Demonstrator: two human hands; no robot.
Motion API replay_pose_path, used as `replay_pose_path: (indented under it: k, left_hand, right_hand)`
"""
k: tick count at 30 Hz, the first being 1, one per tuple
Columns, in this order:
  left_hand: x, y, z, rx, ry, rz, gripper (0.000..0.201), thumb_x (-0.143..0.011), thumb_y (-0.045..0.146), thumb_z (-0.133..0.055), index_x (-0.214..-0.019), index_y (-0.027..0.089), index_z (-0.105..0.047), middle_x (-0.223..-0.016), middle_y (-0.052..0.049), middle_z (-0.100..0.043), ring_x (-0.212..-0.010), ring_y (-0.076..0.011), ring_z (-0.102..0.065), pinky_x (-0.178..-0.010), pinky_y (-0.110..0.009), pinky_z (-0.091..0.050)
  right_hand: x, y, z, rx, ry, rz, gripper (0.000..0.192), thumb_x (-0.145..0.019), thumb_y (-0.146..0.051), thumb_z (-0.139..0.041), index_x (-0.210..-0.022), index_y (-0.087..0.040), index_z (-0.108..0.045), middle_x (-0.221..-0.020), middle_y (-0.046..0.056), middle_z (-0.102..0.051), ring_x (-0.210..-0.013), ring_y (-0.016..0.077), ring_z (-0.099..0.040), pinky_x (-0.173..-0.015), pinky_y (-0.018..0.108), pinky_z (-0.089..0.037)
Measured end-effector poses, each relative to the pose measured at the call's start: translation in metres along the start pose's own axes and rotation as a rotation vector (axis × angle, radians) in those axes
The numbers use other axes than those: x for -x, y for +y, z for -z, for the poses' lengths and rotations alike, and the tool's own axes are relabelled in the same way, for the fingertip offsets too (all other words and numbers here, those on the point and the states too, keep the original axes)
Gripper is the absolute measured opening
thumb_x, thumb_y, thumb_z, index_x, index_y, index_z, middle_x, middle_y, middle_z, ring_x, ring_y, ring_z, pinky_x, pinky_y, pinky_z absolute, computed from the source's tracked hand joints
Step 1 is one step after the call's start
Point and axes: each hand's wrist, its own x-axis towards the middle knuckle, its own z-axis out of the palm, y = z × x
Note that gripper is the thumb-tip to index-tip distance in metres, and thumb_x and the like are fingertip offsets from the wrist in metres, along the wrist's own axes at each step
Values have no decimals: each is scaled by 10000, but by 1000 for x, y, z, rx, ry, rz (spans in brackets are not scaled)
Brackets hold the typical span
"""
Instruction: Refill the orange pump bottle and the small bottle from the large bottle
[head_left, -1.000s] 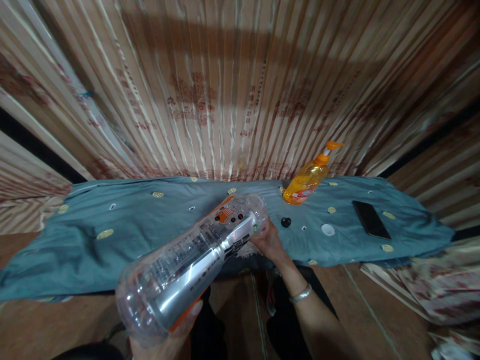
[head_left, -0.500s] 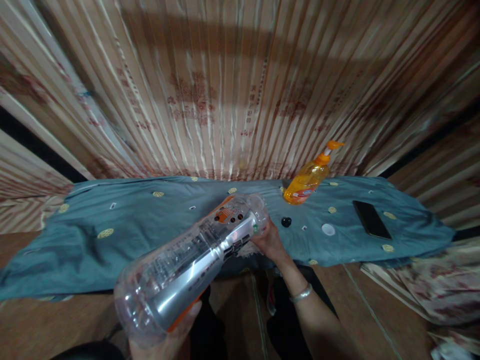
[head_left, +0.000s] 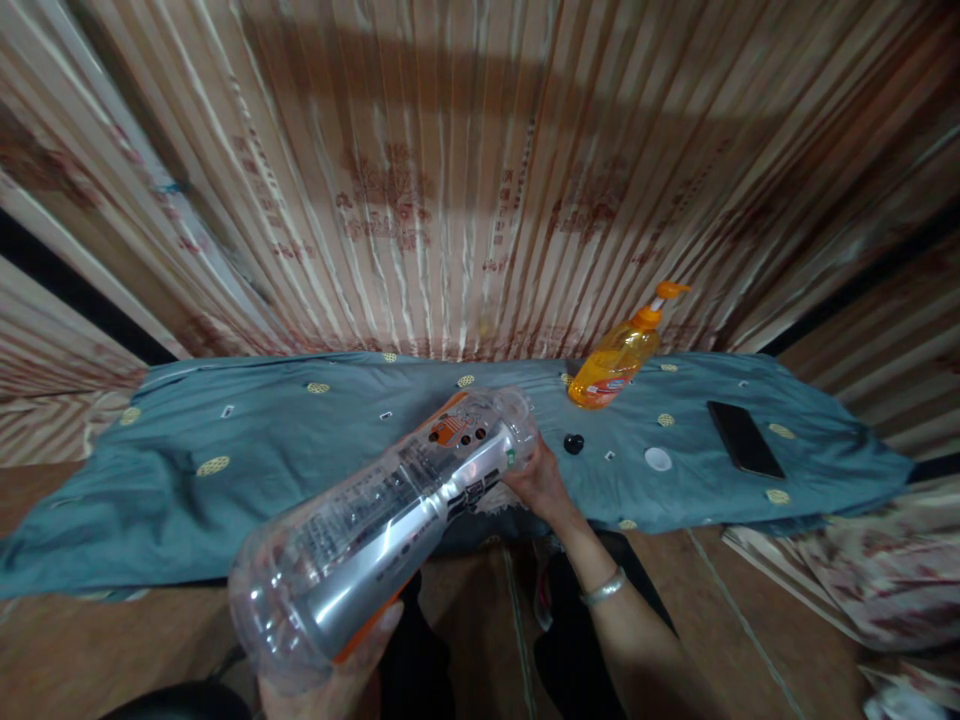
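Observation:
A large clear plastic bottle with a silver and orange label lies slantwise across my two hands. Its wide base is at the lower left and its narrower end at the upper right. My left hand grips it near the base, thumb along the label's orange edge. My right hand, with a silver bangle on the wrist, holds the narrow end from below; most of its fingers are behind the bottle. Close to that hand on the cloth are a small black object and a round white disc.
A blue-green patterned cloth covers the low surface before me. On it stand an orange pump bottle and, farther right, a dark smartphone lying flat. Pleated curtains hang behind and at both sides. Brown floor shows below.

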Motion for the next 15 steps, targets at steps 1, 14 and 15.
replay_pose_path:
  k: [1, 14, 15]
  left_hand:
    - [1, 2, 0, 18, 9, 8, 902, -563, 435, -907, -1377, 296, -546, -1427, -103, -616, -1334, -367, -602, -1048, -465, -564]
    - [-5, -4, 6, 59, 8, 59, 828, -448, 386, -957, -1206, 343, -628, -1319, -27, -677, -1339, -365, -601, -1093, -497, -520]
    - [-6, -6, 6, 54, 15, 33, 808, -453, 409, -958, -1190, 329, -638, -1289, -33, -690, -1329, -364, -609, -1085, -499, -526]
  right_hand:
    - [0, 0, 0, 3, 1, -1, 688, -667, -403, -753, -1294, -169, -592, -1110, 135, -795, -969, 327, -778, -878, 486, -644]
    - [0, -1, 0, -10, 2, 8, 659, -658, -324, -738, -1286, -180, -600, -1069, 110, -803, -907, 311, -782, -837, 456, -653]
    - [0, 0, 0, -11, 0, 12, 666, -660, -329, -735, -1292, -172, -597, -1080, 112, -802, -918, 313, -782, -841, 459, -652]
